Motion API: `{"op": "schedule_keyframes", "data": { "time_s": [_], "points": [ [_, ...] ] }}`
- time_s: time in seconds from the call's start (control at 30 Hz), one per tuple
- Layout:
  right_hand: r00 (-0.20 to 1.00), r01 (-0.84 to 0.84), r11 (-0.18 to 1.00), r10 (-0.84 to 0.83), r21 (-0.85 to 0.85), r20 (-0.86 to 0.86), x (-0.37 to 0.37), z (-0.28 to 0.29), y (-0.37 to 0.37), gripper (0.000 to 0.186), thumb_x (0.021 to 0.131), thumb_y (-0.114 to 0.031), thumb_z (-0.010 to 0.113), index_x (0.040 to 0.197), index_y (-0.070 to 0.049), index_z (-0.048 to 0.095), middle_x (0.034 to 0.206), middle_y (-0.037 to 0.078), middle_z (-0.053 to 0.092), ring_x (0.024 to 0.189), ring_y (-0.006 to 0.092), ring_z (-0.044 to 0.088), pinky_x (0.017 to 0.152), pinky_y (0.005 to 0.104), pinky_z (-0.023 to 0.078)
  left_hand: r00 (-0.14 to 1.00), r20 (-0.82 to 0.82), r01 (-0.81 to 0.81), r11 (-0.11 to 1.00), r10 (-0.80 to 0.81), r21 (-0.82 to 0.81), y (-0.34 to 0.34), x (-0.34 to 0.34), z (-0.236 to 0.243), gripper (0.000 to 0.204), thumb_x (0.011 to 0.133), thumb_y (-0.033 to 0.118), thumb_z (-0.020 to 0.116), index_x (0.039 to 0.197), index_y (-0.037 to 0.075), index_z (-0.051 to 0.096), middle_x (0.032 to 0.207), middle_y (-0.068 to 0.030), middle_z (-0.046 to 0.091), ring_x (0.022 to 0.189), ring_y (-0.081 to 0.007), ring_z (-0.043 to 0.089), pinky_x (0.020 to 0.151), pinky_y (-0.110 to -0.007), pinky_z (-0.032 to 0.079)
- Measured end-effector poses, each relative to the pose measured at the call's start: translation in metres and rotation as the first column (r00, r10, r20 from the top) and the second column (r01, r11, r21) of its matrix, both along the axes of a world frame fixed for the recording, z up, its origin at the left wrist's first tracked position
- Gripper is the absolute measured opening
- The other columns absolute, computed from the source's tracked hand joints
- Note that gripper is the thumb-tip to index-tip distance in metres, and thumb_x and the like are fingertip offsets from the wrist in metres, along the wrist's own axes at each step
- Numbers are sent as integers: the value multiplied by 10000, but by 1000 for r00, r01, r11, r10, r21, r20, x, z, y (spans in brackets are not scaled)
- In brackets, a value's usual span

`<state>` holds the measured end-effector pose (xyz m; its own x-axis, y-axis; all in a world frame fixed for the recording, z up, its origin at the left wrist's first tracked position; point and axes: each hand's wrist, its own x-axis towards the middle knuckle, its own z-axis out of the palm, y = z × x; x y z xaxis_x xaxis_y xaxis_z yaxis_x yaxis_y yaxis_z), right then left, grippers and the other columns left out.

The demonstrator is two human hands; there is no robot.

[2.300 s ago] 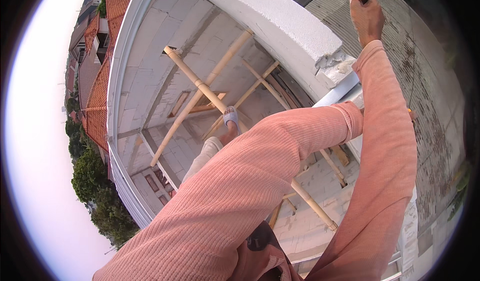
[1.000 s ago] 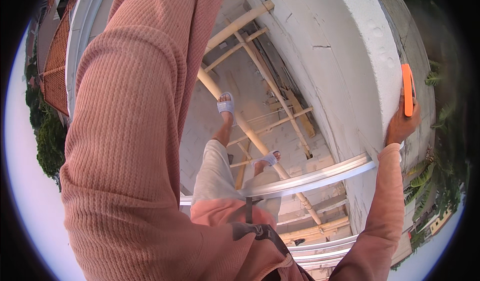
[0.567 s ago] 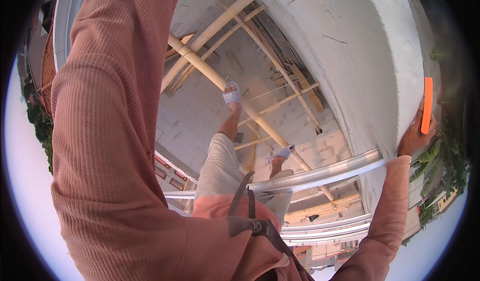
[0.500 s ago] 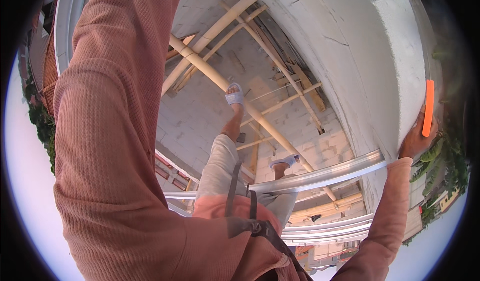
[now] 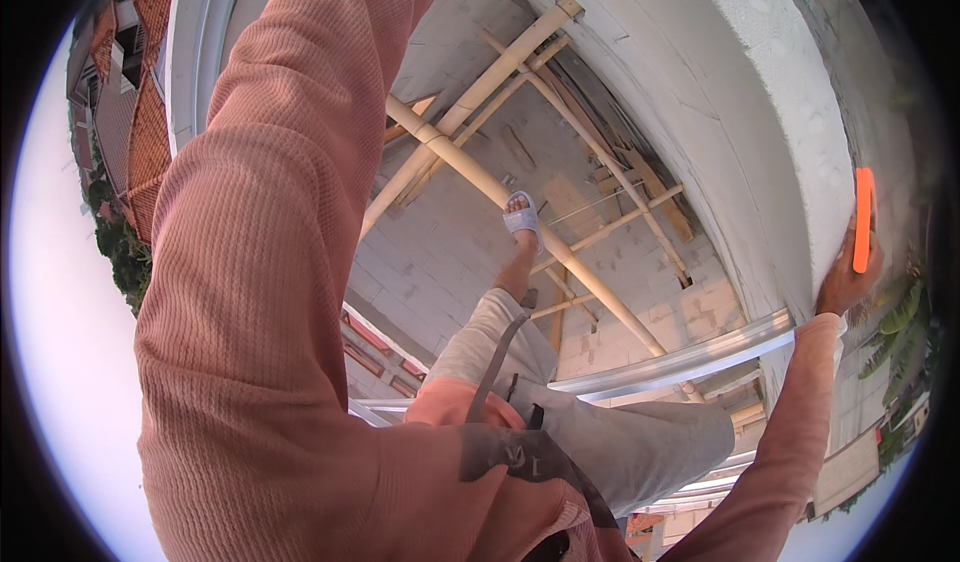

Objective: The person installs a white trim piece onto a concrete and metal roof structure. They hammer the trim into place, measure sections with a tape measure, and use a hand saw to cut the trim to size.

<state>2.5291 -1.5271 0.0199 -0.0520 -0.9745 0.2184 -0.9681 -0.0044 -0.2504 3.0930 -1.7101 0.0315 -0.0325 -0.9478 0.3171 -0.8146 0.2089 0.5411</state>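
At the right, my right hand [image 5: 850,274] is closed round a slim bright orange bar-shaped thing [image 5: 863,220] whose kind I cannot make out. The hand lies at the outer edge of a pale rendered wall [image 5: 745,112], its fingers partly hidden. My left arm [image 5: 260,222] stretches up past the top edge, so the left hand is out of sight. Below me, one sandalled foot [image 5: 522,220] stands on a thick pole [image 5: 580,262]. My other leg [image 5: 650,447] is bent and raised over a silvery metal channel [image 5: 690,355], its foot hidden.
Crossed poles [image 5: 510,62] span the drop beneath me, above a grey block surface [image 5: 450,197]. Loose planks [image 5: 655,192] lie by the wall. More metal rails [image 5: 205,42] run at the upper left. Tiled roofs [image 5: 150,152] and green leaves [image 5: 900,327] show outside.
One foot has left the pole, and that leg has swung up to the right over the metal channel. The view has shifted slightly. My right hand keeps the orange thing at the wall.
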Motion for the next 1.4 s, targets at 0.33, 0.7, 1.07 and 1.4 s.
{"op": "schedule_keyframes", "data": {
  "time_s": [0.33,0.7,1.07,1.4],
  "points": [
    [991,-110,991,103,-81,-79,7,4,-9,298,941,-230,736,1124,-10,655,1066,146,636,1043,344,568,957,459,436,987,-113,101,989,-113,-105,-2,7,18,654,859,382,702,1328,-25,497,1130,-285,674,1106,-443,641,940,-499,501],
    [995,-97,994,98,-46,16,-6,3,9,250,960,-146,702,1130,29,648,1101,174,623,1097,349,535,960,474,418,998,-60,11,987,-1,160,2,0,10,756,757,531,716,1278,11,545,1079,-184,680,1158,-336,577,1150,-423,355],
    [989,-142,981,134,-129,-69,-16,-12,1,189,960,-113,672,1088,26,662,1007,190,636,956,382,583,864,490,462,995,-88,47,993,-37,109,0,11,6,798,740,538,798,1304,27,557,1105,-110,649,1138,-304,553,1159,-415,336],
    [907,236,940,-303,-246,-291,23,-2,-54,303,948,-255,733,1049,28,697,978,190,717,851,374,676,735,469,544,996,-74,67,991,-59,112,-2,13,16,853,726,584,815,1317,46,518,1071,-92,639,1158,-288,528,1177,-426,317]
  ]
}}
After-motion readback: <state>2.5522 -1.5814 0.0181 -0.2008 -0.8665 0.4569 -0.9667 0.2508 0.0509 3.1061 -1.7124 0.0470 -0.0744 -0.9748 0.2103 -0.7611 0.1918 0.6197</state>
